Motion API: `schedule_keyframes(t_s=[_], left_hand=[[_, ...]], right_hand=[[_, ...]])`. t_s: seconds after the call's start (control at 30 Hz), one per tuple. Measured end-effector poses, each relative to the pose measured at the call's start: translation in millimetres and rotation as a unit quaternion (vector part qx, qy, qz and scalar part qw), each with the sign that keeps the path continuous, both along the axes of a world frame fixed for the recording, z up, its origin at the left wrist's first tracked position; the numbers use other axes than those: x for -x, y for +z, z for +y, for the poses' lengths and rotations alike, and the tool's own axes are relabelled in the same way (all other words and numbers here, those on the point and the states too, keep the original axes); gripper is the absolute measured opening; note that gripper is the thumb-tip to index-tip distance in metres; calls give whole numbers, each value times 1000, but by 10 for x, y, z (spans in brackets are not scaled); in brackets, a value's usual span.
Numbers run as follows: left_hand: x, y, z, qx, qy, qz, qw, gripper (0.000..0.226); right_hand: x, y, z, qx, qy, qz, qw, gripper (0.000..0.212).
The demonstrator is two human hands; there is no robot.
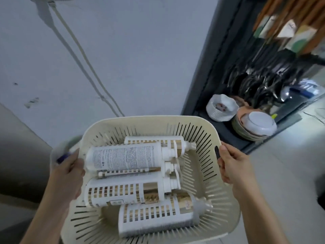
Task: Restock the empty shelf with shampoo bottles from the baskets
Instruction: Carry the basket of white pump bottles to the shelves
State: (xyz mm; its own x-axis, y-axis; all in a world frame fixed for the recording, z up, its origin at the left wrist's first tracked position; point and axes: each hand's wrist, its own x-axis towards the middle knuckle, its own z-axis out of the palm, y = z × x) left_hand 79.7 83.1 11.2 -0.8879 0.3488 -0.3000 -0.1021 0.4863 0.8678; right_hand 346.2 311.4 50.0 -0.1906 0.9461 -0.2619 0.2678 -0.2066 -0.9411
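Observation:
I hold a cream slotted plastic basket [193, 131] in front of me, off the ground. My left hand [68, 171] grips its left rim, and my right hand [232, 166] grips the right rim beside the handle slot. Inside lie several white shampoo bottles with gold patterned labels, all on their sides. The top one [126, 158] shows its printed back label. Another [123, 192] lies below it, and a third [158, 215] sits nearest me. A further bottle [156, 140] is partly hidden at the far side.
A dark shelf unit [219, 67] stands at the right, with stacked white bowls [220, 108], a pile of plates and an upturned bowl [255, 125], and hanging black utensils [263, 81]. A pale wall with two cables [84, 67] is ahead. A blurred white object [61, 152] shows behind my left hand.

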Motion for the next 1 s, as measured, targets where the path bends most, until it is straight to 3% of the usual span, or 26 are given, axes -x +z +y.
schedule_keyframes(t_s=[0.1, 0.23, 0.4, 0.67, 0.83, 1.0], left_hand=[[-387, -58, 308, 16, -58, 0, 998, 30], [-1100, -94, 679, 27, -151, 63, 986, 32], [-1943, -299, 1128, 18, -200, -2, 980, 28], [-3254, -211, 1897, -17, -296, -51, 954, 37], [-3817, -73, 2474, -16, -361, -72, 930, 40], [-4312, -28, 3159, -16, -402, -84, 912, 37]], right_hand=[[-605, -96, 62, 14, -44, -9, 999, 28], [-1449, -227, 135, 31, -101, -24, 994, 24], [-2501, -246, 215, 27, -152, -42, 987, 30], [-3960, -319, 253, 54, -276, -40, 959, 13], [-4562, -374, 334, 66, -352, -24, 933, 30], [-5025, -467, 627, 79, -398, -20, 914, 32]])
